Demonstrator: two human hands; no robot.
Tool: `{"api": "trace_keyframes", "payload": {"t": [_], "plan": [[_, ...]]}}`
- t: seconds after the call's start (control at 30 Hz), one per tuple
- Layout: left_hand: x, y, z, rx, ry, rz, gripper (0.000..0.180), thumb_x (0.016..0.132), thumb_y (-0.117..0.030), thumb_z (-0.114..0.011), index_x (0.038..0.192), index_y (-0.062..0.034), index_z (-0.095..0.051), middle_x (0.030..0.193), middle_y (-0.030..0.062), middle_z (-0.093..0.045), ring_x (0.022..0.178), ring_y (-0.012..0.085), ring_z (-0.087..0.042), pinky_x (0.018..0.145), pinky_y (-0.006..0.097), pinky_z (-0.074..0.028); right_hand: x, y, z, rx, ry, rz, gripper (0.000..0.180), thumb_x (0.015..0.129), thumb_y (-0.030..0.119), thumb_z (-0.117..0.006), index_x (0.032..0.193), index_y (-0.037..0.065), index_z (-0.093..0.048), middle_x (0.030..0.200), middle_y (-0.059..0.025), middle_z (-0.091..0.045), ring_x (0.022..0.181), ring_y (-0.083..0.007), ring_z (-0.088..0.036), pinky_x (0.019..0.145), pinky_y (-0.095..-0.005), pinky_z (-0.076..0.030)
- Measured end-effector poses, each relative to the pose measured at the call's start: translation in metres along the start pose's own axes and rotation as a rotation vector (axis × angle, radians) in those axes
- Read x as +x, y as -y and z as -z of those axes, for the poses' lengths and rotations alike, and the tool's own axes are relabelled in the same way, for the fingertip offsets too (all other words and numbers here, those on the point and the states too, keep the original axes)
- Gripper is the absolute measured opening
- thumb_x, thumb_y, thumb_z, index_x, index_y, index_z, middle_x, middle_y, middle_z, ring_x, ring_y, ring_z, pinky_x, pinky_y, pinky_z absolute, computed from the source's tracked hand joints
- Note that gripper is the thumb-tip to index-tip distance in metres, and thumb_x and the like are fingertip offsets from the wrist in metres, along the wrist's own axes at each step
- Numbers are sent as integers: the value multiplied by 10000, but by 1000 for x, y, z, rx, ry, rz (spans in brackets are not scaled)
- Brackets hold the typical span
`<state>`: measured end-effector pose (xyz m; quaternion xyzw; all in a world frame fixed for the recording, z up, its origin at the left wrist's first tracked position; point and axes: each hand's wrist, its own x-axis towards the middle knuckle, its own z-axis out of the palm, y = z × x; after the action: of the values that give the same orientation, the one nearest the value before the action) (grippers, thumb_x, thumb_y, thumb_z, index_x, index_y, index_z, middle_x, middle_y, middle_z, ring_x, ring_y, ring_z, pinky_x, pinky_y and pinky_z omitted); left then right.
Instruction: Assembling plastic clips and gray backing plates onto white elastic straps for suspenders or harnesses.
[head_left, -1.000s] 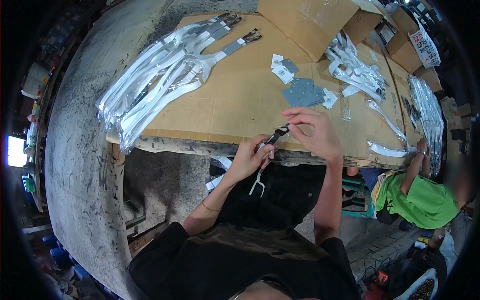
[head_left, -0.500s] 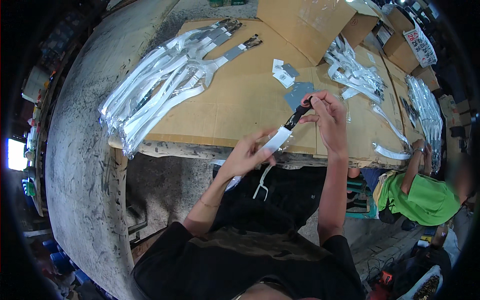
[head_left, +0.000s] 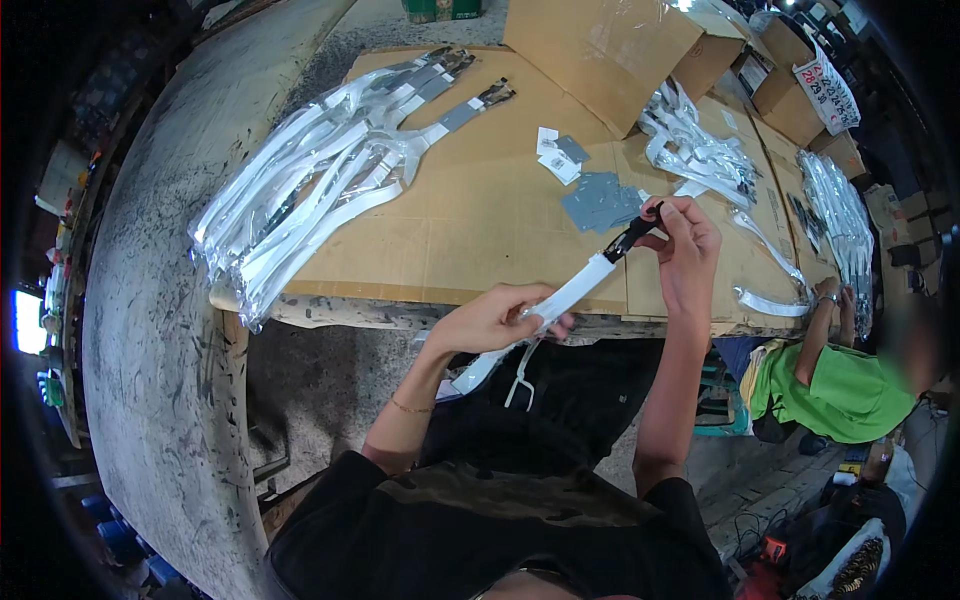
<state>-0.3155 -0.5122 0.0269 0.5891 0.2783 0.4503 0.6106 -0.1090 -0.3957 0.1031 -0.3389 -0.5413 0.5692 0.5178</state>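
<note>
Right hand (head_left: 692, 245) has moved farther right, and more of the white strap (head_left: 580, 288) shows

Compared with half a second ago, the hands are wider apart, with the strap straight between them. It slants up across the table edge (head_left: 360, 312) toward some gray cards (head_left: 600, 203). From where I stand, the right hand's grip looks narrow: thumb and fingertips pinch the dark end (head_left: 630, 238). The left hand (head_left: 490, 320) curls around the white length lower down, thumb on top (the other fingers are partly hidden). More white shows below that hand, near a thin white hook (head_left: 521, 382) against dark clothing (head_left: 590, 390); I can't tell whether hook and strap are joined.

Cardboard (head_left: 480, 230) covers the tabletop. White cards (head_left: 557, 165) lie beside the gray ones. Over on the left, bagged straps spread in a heap (head_left: 310, 180); a smaller pile (head_left: 700, 150) lies just right of a box (head_left: 605, 55). Farther right, a co-worker in green (head_left: 855, 390) has both hands near a bundle (head_left: 840, 215).
</note>
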Motion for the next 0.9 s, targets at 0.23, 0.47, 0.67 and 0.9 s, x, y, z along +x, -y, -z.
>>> {"api": "trace_keyframes", "payload": {"t": [0.23,0.47,0.67,0.9], "plan": [[9,-2,-2,-34,8,155,281,966,-177,-475,864,45,-613,841,75,-624,693,124,-589,627,249,-468,6,-27,2,83,82,-127,136,933,94,-501,924,10,-608,925,-68,-627,829,-131,-608,635,-280,-548],[-12,11,-13,-182,-251,257,218,996,-177,-415,1087,7,-489,702,48,-564,455,80,-485,428,213,-391,100,-70,24,-461,153,-167,186,893,159,-568,956,-4,-631,873,-74,-658,774,-151,-635,658,-259,-512],[-26,12,-19,-263,-380,276,228,990,-174,-422,1099,5,-512,683,49,-554,453,86,-483,422,216,-380,211,-149,50,-1503,287,-188,302,728,302,-664,845,25,-695,847,-200,-670,828,-340,-659,733,-389,-507],[-46,9,-3,-243,-500,260,235,988,-190,-434,1082,7,-522,669,51,-552,461,88,-492,422,217,-395,230,-177,33,-1726,560,-127,275,708,246,-616,830,14,-697,907,-228,-658,857,-370,-645,743,-441,-504]]}}
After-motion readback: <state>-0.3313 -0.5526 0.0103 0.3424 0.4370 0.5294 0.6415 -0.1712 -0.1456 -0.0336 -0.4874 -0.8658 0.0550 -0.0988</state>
